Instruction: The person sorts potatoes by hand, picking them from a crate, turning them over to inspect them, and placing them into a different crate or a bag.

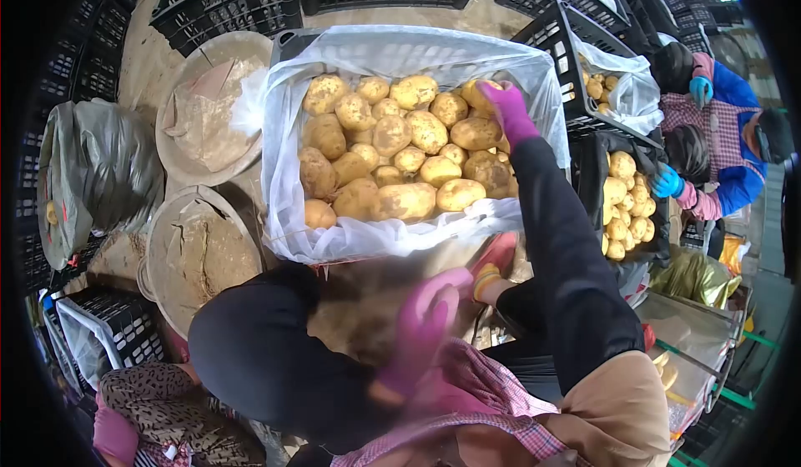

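Observation:
A crate lined with thin white plastic [292, 158] stands before me, filled with several potatoes [392, 135]. At its far right corner my right hand [509, 107], in a pink glove, has its fingers closed round a potato [481, 94] on top of the pile. My left hand [424, 321], also gloved in pink, is raised over my lap, near the crate's front edge. It is smeared by motion, and whether it holds anything cannot be made out.
Two round baskets [204, 108] [203, 260] stand left of the crate. Black crates [225, 4] line the far side. More potatoes [626, 204] fill a dark-lined container on the right, where a co-worker [722, 146] in blue gloves sits. Another person's patterned trousers [167, 404] show lower left.

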Demonstrator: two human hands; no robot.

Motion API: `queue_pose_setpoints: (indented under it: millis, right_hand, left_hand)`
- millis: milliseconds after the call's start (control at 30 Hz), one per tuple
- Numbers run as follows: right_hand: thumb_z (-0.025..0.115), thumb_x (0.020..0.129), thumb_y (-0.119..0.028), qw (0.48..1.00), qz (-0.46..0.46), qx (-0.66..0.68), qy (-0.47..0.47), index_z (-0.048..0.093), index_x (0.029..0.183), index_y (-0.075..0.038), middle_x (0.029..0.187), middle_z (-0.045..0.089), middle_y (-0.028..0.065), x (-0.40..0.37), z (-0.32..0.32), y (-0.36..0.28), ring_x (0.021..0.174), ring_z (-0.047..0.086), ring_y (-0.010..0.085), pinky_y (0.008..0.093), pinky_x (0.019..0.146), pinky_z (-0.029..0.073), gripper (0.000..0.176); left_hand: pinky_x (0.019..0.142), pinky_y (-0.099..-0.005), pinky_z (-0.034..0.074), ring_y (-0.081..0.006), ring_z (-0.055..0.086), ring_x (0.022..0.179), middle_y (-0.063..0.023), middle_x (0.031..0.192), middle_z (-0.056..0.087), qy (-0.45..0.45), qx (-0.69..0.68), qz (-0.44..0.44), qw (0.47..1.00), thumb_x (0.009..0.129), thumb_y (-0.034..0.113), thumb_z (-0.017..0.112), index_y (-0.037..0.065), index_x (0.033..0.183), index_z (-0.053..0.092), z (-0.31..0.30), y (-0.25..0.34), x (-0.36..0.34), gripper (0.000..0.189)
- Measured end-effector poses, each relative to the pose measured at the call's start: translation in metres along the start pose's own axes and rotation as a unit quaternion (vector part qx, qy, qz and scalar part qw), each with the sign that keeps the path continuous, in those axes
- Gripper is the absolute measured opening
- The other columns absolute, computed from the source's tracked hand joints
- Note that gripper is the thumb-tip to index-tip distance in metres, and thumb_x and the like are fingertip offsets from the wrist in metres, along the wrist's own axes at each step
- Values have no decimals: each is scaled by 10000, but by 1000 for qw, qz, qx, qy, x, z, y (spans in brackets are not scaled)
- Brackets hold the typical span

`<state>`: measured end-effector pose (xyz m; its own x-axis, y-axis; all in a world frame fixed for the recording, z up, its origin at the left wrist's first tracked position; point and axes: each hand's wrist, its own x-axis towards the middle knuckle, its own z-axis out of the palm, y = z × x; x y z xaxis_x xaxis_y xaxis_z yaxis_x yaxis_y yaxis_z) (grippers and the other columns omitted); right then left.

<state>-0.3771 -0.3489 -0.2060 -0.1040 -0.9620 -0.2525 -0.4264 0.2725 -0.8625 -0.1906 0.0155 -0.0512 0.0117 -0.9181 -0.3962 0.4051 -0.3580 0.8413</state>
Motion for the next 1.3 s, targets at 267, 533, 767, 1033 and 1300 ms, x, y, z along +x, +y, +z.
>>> queue_pose_setpoints:
  millis: [267, 533, 767, 1033, 1300]
  right_hand:
    - [421, 953, -609, 752, 261, 520, -310, 514, 1308, -151, 1200, 617, 181, -244, -50, -77, 900, 661, 369, 375, 605, 569, 587]
    - [419, 1020, -435, 747, 196, 578, -264, 454, 1354, -60, 1248, 589, 111, -400, -52, -96, 1074, 609, 231, 336, 913, 496, 503]
    - [527, 998, -301, 714, 190, 634, -226, 440, 1361, -44, 1319, 509, 85, -450, -44, -113, 1181, 521, 215, 336, 1014, 436, 453]
    - [518, 1003, -320, 756, 167, 585, -241, 456, 1345, -46, 1344, 505, 103, -460, -41, -115, 1225, 499, 243, 380, 1080, 383, 443]
    - [459, 1020, -374, 735, 184, 605, -243, 421, 1377, -41, 1364, 491, 128, -458, -47, -107, 1237, 490, 243, 386, 1083, 377, 490]
  left_hand:
    - [927, -310, 467, -212, 586, 1118, -120, 1243, 590, 9, -19, 86, 996, 952, 135, 522, -26, 1283, 530, 3, -18, -11, 368]
    - [1079, -349, 377, -228, 428, 1312, -175, 1384, 466, -54, 183, 260, 947, 855, 109, 669, -23, 1441, 349, 8, 7, -34, 681]
    - [1015, -331, 427, -234, 553, 1189, -171, 1273, 574, -45, 178, 265, 946, 854, 149, 655, -7, 1401, 425, 7, 12, -50, 613]
    - [1010, -322, 431, -230, 605, 1122, -118, 1129, 669, -27, 346, 276, 897, 992, 172, 455, -19, 1241, 593, -25, 17, -33, 343]
    - [1097, -338, 335, -246, 478, 1293, -165, 1377, 514, -52, 183, 269, 944, 953, 207, 528, -13, 1369, 471, -13, 27, -44, 475]
